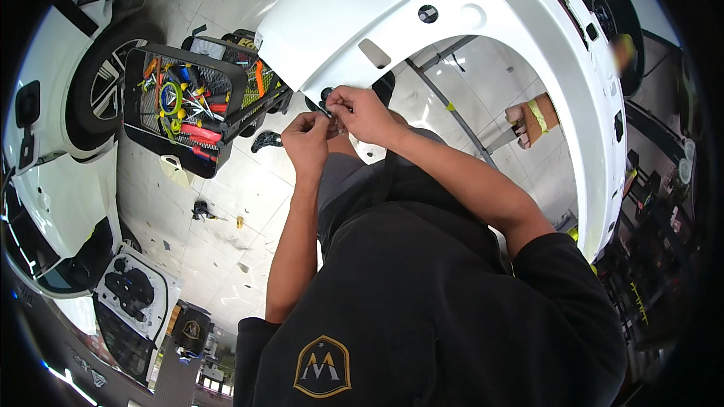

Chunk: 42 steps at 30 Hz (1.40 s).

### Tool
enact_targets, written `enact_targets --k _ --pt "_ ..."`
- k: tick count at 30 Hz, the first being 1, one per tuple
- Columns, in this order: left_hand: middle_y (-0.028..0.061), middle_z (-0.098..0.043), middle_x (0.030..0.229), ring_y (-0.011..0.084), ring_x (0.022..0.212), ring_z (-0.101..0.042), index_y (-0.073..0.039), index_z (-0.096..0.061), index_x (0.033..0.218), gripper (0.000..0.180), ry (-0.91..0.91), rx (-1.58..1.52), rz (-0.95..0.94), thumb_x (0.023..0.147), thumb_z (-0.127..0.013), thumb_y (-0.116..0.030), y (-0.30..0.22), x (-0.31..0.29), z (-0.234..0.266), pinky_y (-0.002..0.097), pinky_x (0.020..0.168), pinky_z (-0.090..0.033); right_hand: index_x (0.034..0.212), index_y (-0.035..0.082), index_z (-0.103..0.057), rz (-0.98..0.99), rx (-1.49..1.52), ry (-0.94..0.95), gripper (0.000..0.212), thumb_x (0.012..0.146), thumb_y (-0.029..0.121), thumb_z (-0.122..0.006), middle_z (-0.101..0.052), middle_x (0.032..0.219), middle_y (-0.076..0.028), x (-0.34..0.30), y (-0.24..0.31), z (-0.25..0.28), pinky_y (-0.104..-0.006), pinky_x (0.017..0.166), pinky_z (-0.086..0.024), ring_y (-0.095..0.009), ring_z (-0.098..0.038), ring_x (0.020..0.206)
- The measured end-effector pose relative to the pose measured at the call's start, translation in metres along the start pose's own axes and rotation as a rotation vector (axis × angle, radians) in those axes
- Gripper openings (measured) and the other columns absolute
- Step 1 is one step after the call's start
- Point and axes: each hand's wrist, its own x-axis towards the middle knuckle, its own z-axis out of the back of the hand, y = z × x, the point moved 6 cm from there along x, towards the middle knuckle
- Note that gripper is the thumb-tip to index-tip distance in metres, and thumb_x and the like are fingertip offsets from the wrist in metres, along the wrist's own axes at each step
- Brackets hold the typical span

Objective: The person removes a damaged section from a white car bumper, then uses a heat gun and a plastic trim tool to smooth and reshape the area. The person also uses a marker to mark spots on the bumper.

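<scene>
My left hand (305,138) and my right hand (365,113) meet in front of me, fingertips pinched together. Between them is something small and dark, too little to name. Both hands are closed, and the fingers hide most of what they hold. Just beyond them lies the lower corner of a large white car body panel (452,15), with a curved cut-out edge. A small dark round piece (326,95) shows at that corner, right by my right hand's fingers.
A black tool tray (134,124) full of screwdrivers and pliers stands to the left. Metal stand bars (437,90) run beneath the panel. At left is a white car with a wheel (113,79). A door panel (136,286) and small parts lie on the tiled floor (249,188).
</scene>
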Motion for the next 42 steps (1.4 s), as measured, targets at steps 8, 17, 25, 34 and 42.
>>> enact_targets --k 8,17,25,34,42 --pt "0.0189 -0.078 0.090 0.0239 0.084 -0.077 0.005 -0.076 0.103 0.026 0.118 0.570 -0.252 0.089 -0.071 -0.015 -0.041 0.005 0.009 0.0333 0.080 -0.058 0.102 -0.004 -0.061 -0.051 0.025 0.023 0.006 0.101 0.001 -0.058 -0.064 0.077 -0.006 -0.004 0.002 0.003 -0.0282 0.060 -0.052 -0.011 -0.063 0.065" --pt "0.0199 -0.076 0.084 0.0275 0.075 -0.075 0.005 -0.076 0.097 0.023 0.210 0.758 -0.234 0.085 -0.071 -0.014 -0.059 0.005 -0.004 0.0348 0.074 -0.057 0.101 -0.005 -0.061 0.003 -0.026 0.015 0.006 0.098 -0.001 -0.058 -0.066 0.079 -0.010 -0.003 0.005 0.002 -0.0307 0.060 -0.052 -0.015 -0.064 0.064" --pt "0.0136 -0.077 0.087 0.0185 0.080 -0.074 0.003 -0.075 0.092 0.014 0.185 0.751 -0.429 0.085 -0.070 -0.009 -0.053 0.012 -0.012 0.0328 0.069 -0.057 0.102 -0.004 -0.061 0.021 -0.108 -0.037 0.008 0.096 0.000 -0.060 -0.067 0.083 -0.014 -0.006 0.004 0.007 -0.0344 0.067 -0.053 -0.020 -0.065 0.072" --pt "0.0131 -0.076 0.089 0.0140 0.077 -0.072 0.003 -0.073 0.097 0.014 0.247 0.696 -0.482 0.089 -0.069 -0.008 -0.048 0.012 -0.007 0.0295 0.064 -0.057 0.108 -0.007 -0.070 0.170 -0.401 -0.001 0.022 0.091 0.007 -0.065 -0.070 0.080 -0.016 0.003 0.027 0.009 -0.0324 0.061 -0.052 -0.017 -0.068 0.067" --pt "0.0119 -0.072 0.085 0.0132 0.080 -0.069 0.007 -0.067 0.090 0.009 0.180 0.477 -0.325 0.088 -0.069 -0.002 -0.022 0.021 -0.002 0.0300 0.066 -0.061 0.097 -0.006 -0.071 0.065 -0.267 0.001 0.014 0.089 0.005 -0.066 -0.071 0.075 -0.011 0.006 0.024 0.011 -0.0297 0.056 -0.052 -0.013 -0.065 0.062"
